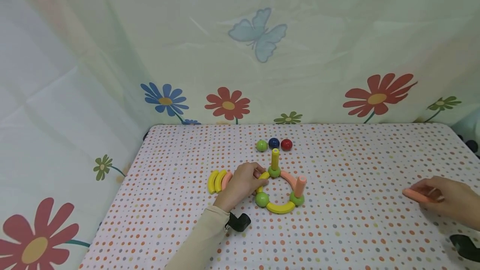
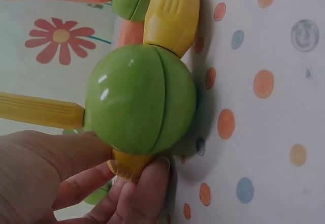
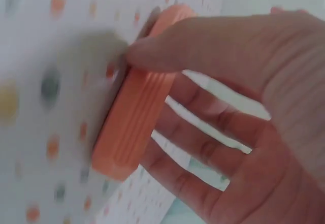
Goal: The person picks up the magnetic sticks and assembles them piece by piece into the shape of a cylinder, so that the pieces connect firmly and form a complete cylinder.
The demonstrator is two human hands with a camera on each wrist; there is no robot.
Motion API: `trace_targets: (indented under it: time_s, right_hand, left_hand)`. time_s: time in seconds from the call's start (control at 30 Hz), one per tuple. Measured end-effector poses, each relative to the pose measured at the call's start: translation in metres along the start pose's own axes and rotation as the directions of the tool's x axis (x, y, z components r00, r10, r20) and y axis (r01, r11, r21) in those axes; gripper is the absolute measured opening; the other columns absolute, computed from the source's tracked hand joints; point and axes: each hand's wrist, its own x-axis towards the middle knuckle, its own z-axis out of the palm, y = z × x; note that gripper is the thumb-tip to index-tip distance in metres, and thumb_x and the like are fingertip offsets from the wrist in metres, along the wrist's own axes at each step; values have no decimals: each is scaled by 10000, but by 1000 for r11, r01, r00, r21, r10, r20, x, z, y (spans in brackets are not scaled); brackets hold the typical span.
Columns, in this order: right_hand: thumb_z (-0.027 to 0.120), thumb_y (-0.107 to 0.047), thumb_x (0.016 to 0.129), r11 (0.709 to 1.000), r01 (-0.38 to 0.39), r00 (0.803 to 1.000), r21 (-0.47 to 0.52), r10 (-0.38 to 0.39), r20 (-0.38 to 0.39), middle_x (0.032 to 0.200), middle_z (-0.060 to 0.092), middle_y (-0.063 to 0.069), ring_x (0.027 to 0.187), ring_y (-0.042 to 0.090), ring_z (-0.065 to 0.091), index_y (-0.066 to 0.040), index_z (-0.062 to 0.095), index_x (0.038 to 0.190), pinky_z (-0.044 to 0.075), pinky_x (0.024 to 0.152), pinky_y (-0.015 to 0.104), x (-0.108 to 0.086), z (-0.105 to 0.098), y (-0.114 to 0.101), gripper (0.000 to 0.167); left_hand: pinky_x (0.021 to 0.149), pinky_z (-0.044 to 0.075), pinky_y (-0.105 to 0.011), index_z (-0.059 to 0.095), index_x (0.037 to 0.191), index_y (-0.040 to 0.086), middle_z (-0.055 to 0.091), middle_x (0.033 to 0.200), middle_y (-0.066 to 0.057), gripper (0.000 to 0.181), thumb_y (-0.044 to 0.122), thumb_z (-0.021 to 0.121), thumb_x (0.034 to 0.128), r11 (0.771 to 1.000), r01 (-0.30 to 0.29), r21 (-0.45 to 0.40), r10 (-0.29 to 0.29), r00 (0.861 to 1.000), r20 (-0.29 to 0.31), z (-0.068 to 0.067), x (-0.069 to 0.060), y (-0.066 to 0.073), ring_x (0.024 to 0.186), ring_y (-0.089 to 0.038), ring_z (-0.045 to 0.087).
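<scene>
Ball-and-bar toy ring (image 1: 278, 208), 1 pc. assy. Loc.: mid-table, on dotted tablecloth (image 1: 348, 230). Comprises:
– near-left green ball (image 1: 262, 199), nothing atop;
– far green ball (image 1: 274, 172), w/ upright yellow rod (image 1: 275, 159);
– right green ball (image 1: 296, 200), w/ upright orange rod (image 1: 300, 186), slight tilt in head view;
– front yellow curved bar (image 1: 283, 208), betw. near-left & right balls;
– orange curved bar (image 1: 288, 178), from far ball twd. right ball, end partly hidden behind orange rod;
– left yellow curved bar (image 1: 264, 176), partly covered by fingers; one end at near-left ball, contact w/ far ball can't tell.

Hands:
– L. hand (image 1: 243, 181): grasping left yellow curved bar, thumb one side, fingers opp., right next to near-left ball. Beige sleeve (image 1: 198, 238).
– R. hand (image 1: 448, 197): pinching ribbed orange bar (image 3: 133, 120), thumb vs. fingers, at R. side of table, well apart from ring. Bar close to cloth; touching or not, can't tell.

Loose stock:
– L. of left hand, side by side: outer yellow bar (image 1: 212, 181), middle yellow bar (image 1: 220, 181), inner orange bar (image 1: 226, 181), all curved; orange partly behind hand.
– Beyond ring, in row L–R: small green ball (image 1: 262, 145), navy ball (image 1: 274, 143), red ball (image 1: 286, 144).

Backdrop: pale curtain (image 1: 318, 57), w/ blue butterfly print (image 1: 258, 34) & flower prints.
</scene>
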Motion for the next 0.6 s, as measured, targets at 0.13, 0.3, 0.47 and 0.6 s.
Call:
trace_targets:
  time_s: [0.13,0.3,0.47,0.6]
  right_hand:
    - [850,-18,839,994,101,992,34,-98,-78,832,666,109,711,238,626,125,676,992,544,577,310,1,-4,-37,272]
    - [896,-50,802,954,294,936,51,-277,-218,910,677,1,778,118,620,-15,734,1027,536,600,232,8,-16,-102,279]
    - [911,-54,788,869,488,846,77,-450,-286,940,656,-106,811,21,586,-146,762,1043,572,666,253,20,-31,-171,309]
    - [909,-23,782,788,609,762,94,-549,-343,943,631,-138,768,17,550,-195,750,1049,553,657,253,26,-39,-220,355]
  left_hand:
    - [683,455,-214,742,1196,62,616,942,10,291,172,813,937,999,-19,38,19,1000,-10,0,0,-1,807,-97,532]
    - [682,450,-219,743,1189,56,616,935,5,287,169,814,935,999,-25,29,25,1000,-8,0,-1,-3,801,-106,531]
    - [673,454,-216,738,1203,54,613,945,4,292,170,805,944,999,-33,12,33,999,-4,0,-1,-5,790,-109,538]
    - [681,458,-210,734,1220,54,618,959,5,307,180,801,948,998,-59,12,59,998,3,-1,-1,-6,797,-101,544]
